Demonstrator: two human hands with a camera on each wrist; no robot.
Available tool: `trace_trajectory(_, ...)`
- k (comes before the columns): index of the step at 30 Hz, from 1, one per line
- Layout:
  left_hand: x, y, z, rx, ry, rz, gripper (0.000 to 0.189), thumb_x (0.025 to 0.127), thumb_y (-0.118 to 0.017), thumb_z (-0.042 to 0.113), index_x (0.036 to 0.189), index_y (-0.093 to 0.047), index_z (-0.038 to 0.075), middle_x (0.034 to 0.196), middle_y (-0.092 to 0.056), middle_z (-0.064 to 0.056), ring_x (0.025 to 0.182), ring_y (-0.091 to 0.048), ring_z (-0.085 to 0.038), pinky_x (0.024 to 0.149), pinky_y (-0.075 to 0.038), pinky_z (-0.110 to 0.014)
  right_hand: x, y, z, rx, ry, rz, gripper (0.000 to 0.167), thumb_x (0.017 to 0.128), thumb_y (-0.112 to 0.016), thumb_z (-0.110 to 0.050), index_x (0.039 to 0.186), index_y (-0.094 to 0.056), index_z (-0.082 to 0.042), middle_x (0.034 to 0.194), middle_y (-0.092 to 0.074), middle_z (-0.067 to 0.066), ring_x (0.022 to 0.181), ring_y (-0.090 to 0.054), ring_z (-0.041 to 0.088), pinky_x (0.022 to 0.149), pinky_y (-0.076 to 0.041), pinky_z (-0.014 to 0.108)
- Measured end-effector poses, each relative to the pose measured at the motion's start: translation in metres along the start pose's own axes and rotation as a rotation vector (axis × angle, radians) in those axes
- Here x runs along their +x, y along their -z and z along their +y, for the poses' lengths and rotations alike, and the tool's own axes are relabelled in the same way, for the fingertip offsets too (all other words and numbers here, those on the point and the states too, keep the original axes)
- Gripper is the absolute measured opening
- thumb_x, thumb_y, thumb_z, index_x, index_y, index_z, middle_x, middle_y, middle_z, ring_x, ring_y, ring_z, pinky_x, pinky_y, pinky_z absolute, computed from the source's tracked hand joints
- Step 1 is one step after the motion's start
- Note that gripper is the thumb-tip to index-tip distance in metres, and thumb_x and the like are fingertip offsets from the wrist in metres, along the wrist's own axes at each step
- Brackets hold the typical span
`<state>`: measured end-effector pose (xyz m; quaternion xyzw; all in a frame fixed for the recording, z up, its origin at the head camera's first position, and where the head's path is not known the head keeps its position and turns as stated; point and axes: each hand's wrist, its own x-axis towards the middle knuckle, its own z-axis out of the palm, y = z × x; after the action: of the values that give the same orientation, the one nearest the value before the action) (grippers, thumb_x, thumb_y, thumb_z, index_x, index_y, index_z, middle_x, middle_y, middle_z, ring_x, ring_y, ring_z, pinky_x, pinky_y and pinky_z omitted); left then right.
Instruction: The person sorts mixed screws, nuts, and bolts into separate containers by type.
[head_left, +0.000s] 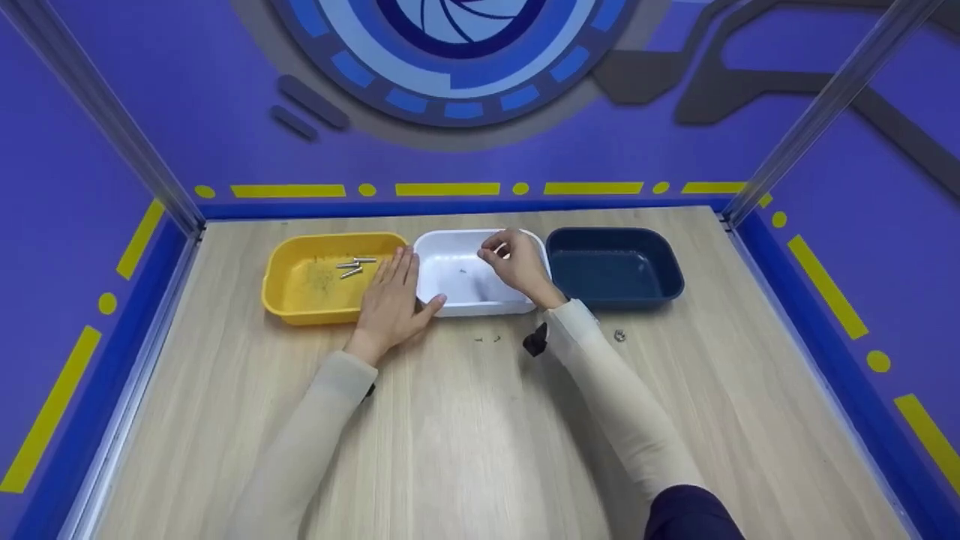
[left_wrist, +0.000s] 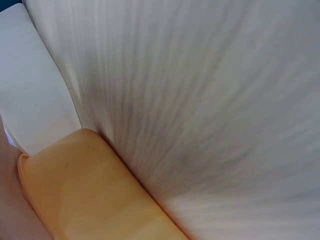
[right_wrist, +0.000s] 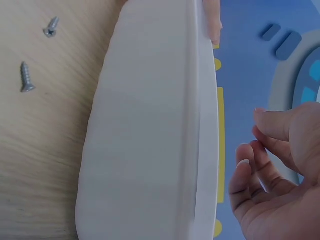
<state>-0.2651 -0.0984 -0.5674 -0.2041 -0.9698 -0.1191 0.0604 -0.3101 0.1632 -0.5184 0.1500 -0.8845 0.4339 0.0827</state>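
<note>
My left hand (head_left: 391, 300) lies with straight fingers across the adjoining rims of the yellow tray (head_left: 274, 296) and the white tray (head_left: 480, 309), thumb spread over the white one's front edge. Over the right part of the white tray is my right hand (head_left: 517, 262), its fingers loosely bent. In the right wrist view nothing shows between that hand's (right_wrist: 280, 160) thumb and fingers. A small screw (head_left: 462, 271) rests on the white tray's floor. Several long bolts (head_left: 351, 273) lie in the yellow tray.
Two small screws, one pointed (right_wrist: 26, 77) and another near it (right_wrist: 51, 27), lie on the table before the white tray. A dark blue tray (head_left: 615, 300) stands at the right, with some metal nuts (head_left: 619, 335) in front. Blue panels (head_left: 847, 225) enclose the table.
</note>
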Motion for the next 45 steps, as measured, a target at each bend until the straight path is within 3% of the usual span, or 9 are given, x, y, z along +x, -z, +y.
trace_trajectory(5,0.0,0.002,-0.001,-0.002,0.003,0.005,0.1,0.105,-0.037,0.072,0.167,-0.021,-0.005,0.177,-0.018,-0.022,0.167,-0.014,-0.034,0.137,-0.014,-0.05,-0.007,0.005,-0.002,0.016,0.067,0.01,0.01,0.098,-0.078,-0.008,0.1,-0.079,0.002,0.097,-0.077,0.017,0.085,-0.073,0.031,0.073,-0.058,0.027)
trace_trajectory(16,-0.001,0.004,-0.001,-0.02,0.011,-0.001,0.101,0.105,-0.036,0.073,0.168,-0.019,-0.004,0.178,-0.016,-0.021,0.167,-0.013,-0.034,0.138,-0.01,-0.048,-0.023,0.007,-0.003,0.034,0.075,-0.025,0.013,0.099,-0.077,-0.01,0.103,-0.079,0.002,0.1,-0.075,0.016,0.087,-0.071,0.029,0.079,-0.061,0.034)
trace_trajectory(20,-0.001,0.002,-0.001,-0.022,0.013,0.002,0.101,0.105,-0.037,0.073,0.168,-0.02,-0.005,0.178,-0.016,-0.021,0.167,-0.013,-0.034,0.138,-0.013,-0.049,-0.031,0.01,-0.004,0.036,0.081,-0.033,0.012,0.098,-0.078,-0.011,0.103,-0.08,0.0,0.099,-0.074,0.014,0.085,-0.071,0.026,0.078,-0.061,0.034)
trace_trajectory(31,-0.001,-0.002,-0.001,0.0,0.009,0.0,0.101,0.105,-0.035,0.073,0.167,-0.02,-0.005,0.177,-0.016,-0.022,0.166,-0.014,-0.035,0.137,-0.015,-0.05,-0.057,0.016,-0.006,0.03,0.062,-0.049,0.015,0.097,-0.08,-0.014,0.106,-0.08,-0.001,0.096,-0.074,0.01,0.083,-0.068,0.019,0.068,-0.051,0.02)
trace_trajectory(36,0.0,-0.001,0.0,0.005,-0.003,0.009,0.1,0.105,-0.036,0.072,0.167,-0.021,-0.005,0.177,-0.017,-0.022,0.166,-0.015,-0.036,0.137,-0.016,-0.05,-0.069,0.015,-0.004,0.034,0.07,-0.049,0.014,0.096,-0.081,-0.013,0.105,-0.08,-0.003,0.095,-0.074,0.009,0.084,-0.067,0.017,0.069,-0.053,0.023)
trace_trajectory(41,-0.001,0.0,0.0,0.003,-0.006,0.004,0.1,0.105,-0.036,0.072,0.167,-0.02,-0.005,0.177,-0.017,-0.022,0.166,-0.015,-0.036,0.137,-0.016,-0.05,-0.08,0.01,0.0,0.047,0.083,-0.045,0.014,0.094,-0.082,-0.012,0.105,-0.08,-0.003,0.095,-0.074,0.01,0.083,-0.067,0.015,0.069,-0.06,0.036)
trace_trajectory(45,-0.002,0.0,0.0,-0.005,0.0,0.006,0.1,0.105,-0.037,0.072,0.167,-0.02,-0.005,0.177,-0.018,-0.022,0.166,-0.015,-0.035,0.137,-0.015,-0.05,-0.087,0.005,0.003,0.066,0.079,-0.049,0.013,0.095,-0.082,-0.011,0.104,-0.08,-0.002,0.093,-0.074,0.009,0.083,-0.065,0.013,0.069,-0.058,0.033)
